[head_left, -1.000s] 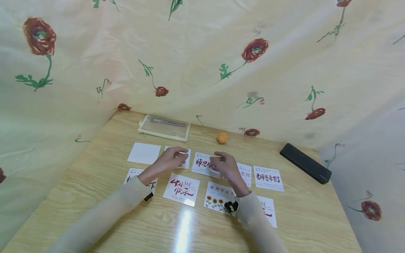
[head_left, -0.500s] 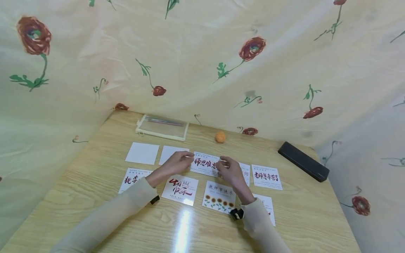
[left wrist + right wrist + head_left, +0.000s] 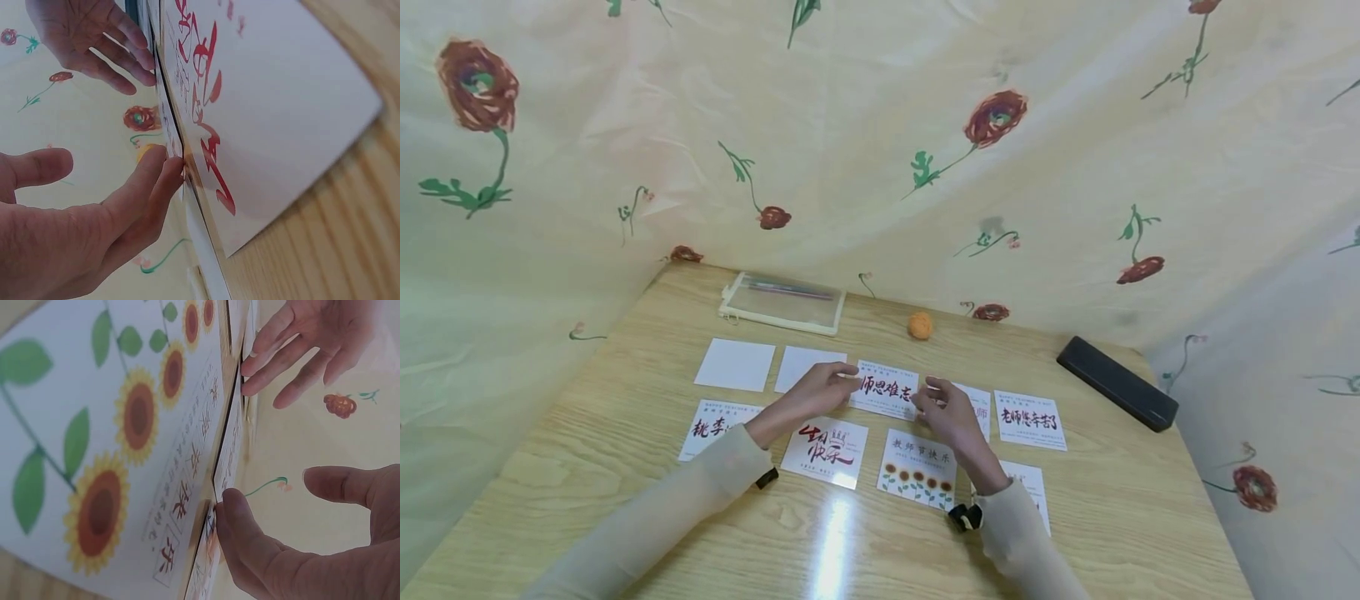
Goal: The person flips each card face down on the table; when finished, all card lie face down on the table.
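On my head feed, the red-lettered card (image 3: 887, 388) lies flat in the middle of the back row, toward the far edge of the surface (image 3: 1120, 508). I have the left hand (image 3: 808, 395) at that card's left edge and the right hand (image 3: 951, 417) at its right. Each grip is spread loosely, thumb well apart from the fingers, holding nothing; whether the fingertips press the card I can't tell. The sunflower card (image 3: 916, 469) lies nearer the front edge. An orange ball (image 3: 921, 325) sits near the far edge.
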A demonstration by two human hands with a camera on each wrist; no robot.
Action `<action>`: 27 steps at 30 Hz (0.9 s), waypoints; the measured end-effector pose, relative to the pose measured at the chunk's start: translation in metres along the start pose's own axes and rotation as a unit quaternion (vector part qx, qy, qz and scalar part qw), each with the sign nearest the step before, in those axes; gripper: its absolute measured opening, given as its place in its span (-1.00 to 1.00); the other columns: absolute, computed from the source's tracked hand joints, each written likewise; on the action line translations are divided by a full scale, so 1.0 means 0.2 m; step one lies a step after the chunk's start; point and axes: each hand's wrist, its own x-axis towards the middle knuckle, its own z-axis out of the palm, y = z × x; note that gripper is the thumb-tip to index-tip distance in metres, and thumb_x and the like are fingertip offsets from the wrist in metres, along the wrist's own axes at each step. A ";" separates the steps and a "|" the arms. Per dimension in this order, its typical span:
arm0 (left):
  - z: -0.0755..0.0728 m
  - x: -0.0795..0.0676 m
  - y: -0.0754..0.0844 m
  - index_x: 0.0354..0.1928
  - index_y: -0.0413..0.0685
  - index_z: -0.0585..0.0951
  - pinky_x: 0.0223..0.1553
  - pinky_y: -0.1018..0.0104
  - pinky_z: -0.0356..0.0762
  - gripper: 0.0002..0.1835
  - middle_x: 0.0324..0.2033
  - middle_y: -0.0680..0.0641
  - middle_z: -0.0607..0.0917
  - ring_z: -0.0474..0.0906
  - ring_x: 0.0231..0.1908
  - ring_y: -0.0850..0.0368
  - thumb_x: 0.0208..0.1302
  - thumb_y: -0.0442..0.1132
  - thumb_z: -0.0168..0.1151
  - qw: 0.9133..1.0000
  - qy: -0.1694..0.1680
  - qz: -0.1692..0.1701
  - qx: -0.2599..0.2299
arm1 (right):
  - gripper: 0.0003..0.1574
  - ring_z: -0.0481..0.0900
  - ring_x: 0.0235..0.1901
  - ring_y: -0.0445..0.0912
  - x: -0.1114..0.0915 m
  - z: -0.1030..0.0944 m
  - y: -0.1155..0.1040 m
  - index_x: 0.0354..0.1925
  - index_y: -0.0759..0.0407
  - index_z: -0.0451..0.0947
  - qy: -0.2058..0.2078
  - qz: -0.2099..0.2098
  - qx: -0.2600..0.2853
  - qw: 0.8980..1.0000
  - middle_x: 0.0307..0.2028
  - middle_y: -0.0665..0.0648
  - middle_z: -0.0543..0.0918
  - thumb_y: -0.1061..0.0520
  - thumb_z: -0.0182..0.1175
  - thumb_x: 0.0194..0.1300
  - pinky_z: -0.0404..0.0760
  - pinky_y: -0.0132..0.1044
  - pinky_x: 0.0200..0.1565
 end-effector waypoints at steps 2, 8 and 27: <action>0.00 0.00 0.00 0.51 -0.12 0.40 0.29 -0.08 0.59 -0.43 0.24 -0.24 0.67 0.68 0.16 -0.10 0.59 -0.06 0.10 1.000 0.000 0.002 0.001 | -0.25 0.69 0.12 0.30 0.00 0.00 0.00 0.53 0.41 0.19 -0.001 0.001 0.004 1.000 0.34 0.50 0.48 0.17 0.16 0.54 0.75 -0.13 0.14; 0.01 0.00 0.00 0.51 -0.11 0.39 0.29 -0.11 0.59 -0.42 0.25 -0.23 0.65 0.68 0.17 -0.12 0.58 -0.04 0.11 1.000 -0.006 0.002 -0.003 | -0.23 0.63 0.21 0.31 0.00 0.01 0.01 0.54 0.40 0.17 -0.002 0.003 0.012 1.000 0.37 0.49 0.46 0.18 0.18 0.53 0.73 -0.11 0.18; 0.03 -0.01 -0.01 0.48 -0.14 0.42 0.25 -0.11 0.63 -0.42 0.37 -0.28 0.56 0.61 0.25 -0.20 0.54 -0.06 0.17 1.000 -0.003 0.018 0.021 | -0.25 0.69 0.17 0.29 0.02 0.01 -0.01 0.56 0.37 0.16 -0.001 0.026 0.013 1.000 0.34 0.49 0.51 0.12 0.11 0.58 0.73 -0.08 0.17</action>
